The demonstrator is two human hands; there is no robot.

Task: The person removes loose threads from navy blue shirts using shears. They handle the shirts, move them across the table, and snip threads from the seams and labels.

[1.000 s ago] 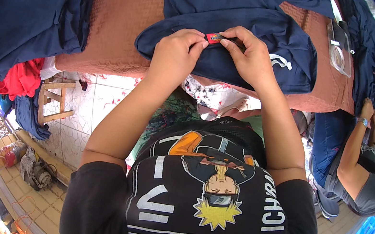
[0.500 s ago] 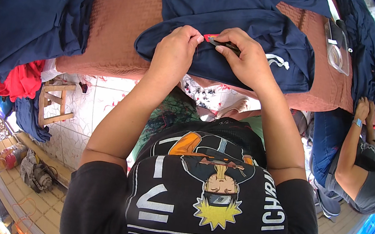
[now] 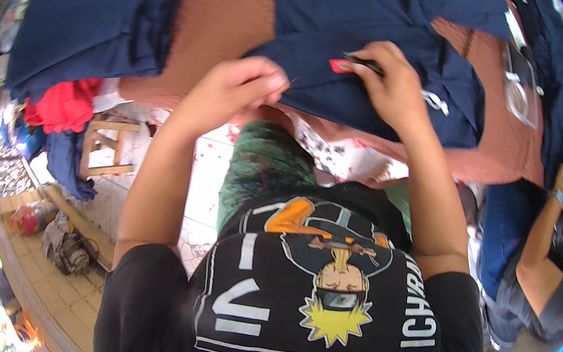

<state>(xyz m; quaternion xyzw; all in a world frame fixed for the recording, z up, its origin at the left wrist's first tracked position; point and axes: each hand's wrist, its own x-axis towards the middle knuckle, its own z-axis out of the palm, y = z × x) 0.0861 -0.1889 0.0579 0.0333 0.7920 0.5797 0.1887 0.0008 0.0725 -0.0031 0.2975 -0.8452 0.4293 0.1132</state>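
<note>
A dark navy garment (image 3: 449,77) with a white drawstring (image 3: 436,103) lies across the table before me. My right hand (image 3: 393,83) is over it, its fingers closed around small black thread snips (image 3: 367,63). A small red label (image 3: 340,66) shows at the fingertips of that hand, beside the snips; whether it is fixed to the cloth I cannot tell. My left hand (image 3: 240,90), somewhat blurred, is at the near left edge of the garment, thumb and fingers pinched together. A fine red thread (image 3: 294,79) shows just off its fingertips.
The table has a brown quilted cover (image 3: 210,20). Navy garments (image 3: 102,11) are piled at its left, over red cloth (image 3: 66,104) and a wooden stool (image 3: 109,150). A clear plastic case (image 3: 523,95) lies at the right, near another person's arm (image 3: 543,230).
My left hand has drawn away from the label, down and to the left. The right hand still holds the snips by the label. The whole view has shifted slightly.
</note>
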